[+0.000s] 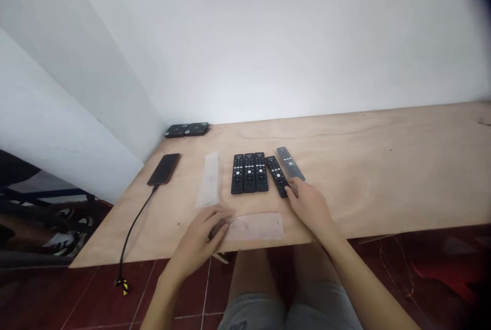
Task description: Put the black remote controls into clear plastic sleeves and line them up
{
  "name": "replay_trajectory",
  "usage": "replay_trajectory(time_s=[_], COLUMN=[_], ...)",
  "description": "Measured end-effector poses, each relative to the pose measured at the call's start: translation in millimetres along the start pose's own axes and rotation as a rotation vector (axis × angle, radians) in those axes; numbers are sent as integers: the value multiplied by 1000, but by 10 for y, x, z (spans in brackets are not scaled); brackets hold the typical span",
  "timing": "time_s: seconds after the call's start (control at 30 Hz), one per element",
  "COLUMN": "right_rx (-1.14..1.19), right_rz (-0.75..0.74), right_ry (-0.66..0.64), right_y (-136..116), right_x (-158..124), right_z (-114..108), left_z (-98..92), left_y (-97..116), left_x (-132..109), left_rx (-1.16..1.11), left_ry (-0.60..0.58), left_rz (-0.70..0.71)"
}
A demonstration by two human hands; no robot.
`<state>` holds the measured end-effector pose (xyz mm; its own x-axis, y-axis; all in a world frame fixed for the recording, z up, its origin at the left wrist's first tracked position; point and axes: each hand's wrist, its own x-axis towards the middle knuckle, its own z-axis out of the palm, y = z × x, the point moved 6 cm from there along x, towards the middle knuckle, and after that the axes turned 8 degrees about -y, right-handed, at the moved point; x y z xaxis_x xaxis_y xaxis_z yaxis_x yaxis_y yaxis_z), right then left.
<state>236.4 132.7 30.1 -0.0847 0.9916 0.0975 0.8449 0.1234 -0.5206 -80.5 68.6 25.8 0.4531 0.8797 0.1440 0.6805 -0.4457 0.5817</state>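
My left hand pinches the left end of a clear plastic sleeve, which lies crosswise near the table's front edge. The fingers of my right hand are closed at the lower end of a black remote control, tilted on the table. Just beyond it, another remote looks greyish, as if inside a clear sleeve. Side by side to the left stand three black remotes in a row, the middle one among them. Further left is a pile of clear plastic sleeves.
A phone with a black cable hanging over the front edge lies at the left of the wooden table. Two flat black boxes sit in the back left corner, against the white wall.
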Motion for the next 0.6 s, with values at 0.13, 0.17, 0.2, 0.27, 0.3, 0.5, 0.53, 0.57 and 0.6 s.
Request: replay_trajectory(time_s=[0.13, 0.17, 0.2, 0.27, 0.3, 0.5, 0.53, 0.57, 0.6], right_rx=[19, 10, -16, -48, -43, 76, 86, 97, 108], right_rz=[-381, -485, -558, -600, -588, -473, -466, -460, -455], right_ry=[17, -7, -36, -83, -93, -107, -114, -115, -110], right_y=[-493, -598, -664, -669, -619, -118, -62, -18, 14], right_x=[-254, -362, -463, -600, -635, -658, -666, -676, -689], right_z=[37, 79, 132, 227, 255, 187, 163, 139, 114], left_z=[31, 38, 42, 41, 34, -36, -40, -43, -42], left_y=[45, 44, 37, 1, -26, -219, -248, -274, -299], left_x=[28, 35, 41, 43, 40, -27, -36, -42, -46], left_rx=[-2, -7, -15, -41, -60, -153, -172, -203, -255], left_ry=[36, 44, 52, 69, 78, 139, 149, 166, 189], left_rz=[-13, -19, -27, -49, -62, -181, -210, -239, -263])
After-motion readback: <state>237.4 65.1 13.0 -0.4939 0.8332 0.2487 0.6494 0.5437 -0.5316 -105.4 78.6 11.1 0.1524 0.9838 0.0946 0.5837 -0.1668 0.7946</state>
